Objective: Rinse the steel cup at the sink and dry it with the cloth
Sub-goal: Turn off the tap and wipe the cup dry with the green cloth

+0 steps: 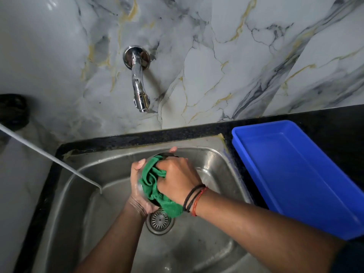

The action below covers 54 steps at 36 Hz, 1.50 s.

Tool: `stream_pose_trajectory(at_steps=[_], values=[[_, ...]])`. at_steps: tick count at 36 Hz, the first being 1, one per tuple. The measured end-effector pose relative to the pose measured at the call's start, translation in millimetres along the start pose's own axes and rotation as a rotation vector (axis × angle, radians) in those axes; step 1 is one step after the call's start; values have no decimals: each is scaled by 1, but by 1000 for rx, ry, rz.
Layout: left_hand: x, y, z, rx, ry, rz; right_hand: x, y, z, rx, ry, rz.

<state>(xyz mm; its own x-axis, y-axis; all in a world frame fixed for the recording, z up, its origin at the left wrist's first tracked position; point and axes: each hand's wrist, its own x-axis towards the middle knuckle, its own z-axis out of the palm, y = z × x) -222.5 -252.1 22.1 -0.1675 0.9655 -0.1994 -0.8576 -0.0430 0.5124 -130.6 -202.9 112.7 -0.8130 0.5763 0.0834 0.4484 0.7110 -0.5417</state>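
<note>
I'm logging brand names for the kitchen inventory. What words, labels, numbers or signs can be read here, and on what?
None can be read.
Tap: plain chrome, no marking shows.
Blue tray: no label shows.
Green cloth: no tag shows.
Steel cup: mostly hidden by the cloth and both hands.
Sink: no stamp shows.

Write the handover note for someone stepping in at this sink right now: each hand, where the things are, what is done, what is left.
Left hand: wrapped around the steel cup, holding it over the sink; only a bit of rim shows.
Right hand: gripping the green cloth, pushed into the cup.
Tap: no water seen running from it.
Blue tray: on the counter to the right.
Done: rinsing appears finished; drying is under way.
Left: finish wiping, then set the cup down.
</note>
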Motion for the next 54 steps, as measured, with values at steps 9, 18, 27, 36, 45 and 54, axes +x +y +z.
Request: stream_pose_trajectory(at_steps=[9, 18, 27, 36, 45, 54], values=[[-4, -12, 4, 12, 22, 2, 3, 13, 0, -562, -376, 29], [0, -7, 11, -100, -148, -79, -2, 39, 2, 353, -429, 308], [3, 13, 4, -196, 288, 384, -9, 59, -26, 1464, 378, 368], [10, -6, 15, -71, 503, 322, -13, 91, 3, 1717, 44, 546], [1, -11, 11, 776, 585, 244, -12, 90, 15, 1410, 256, 592], [-13, -20, 10, 416, 375, -69, -14, 52, 21, 836, 287, 150]])
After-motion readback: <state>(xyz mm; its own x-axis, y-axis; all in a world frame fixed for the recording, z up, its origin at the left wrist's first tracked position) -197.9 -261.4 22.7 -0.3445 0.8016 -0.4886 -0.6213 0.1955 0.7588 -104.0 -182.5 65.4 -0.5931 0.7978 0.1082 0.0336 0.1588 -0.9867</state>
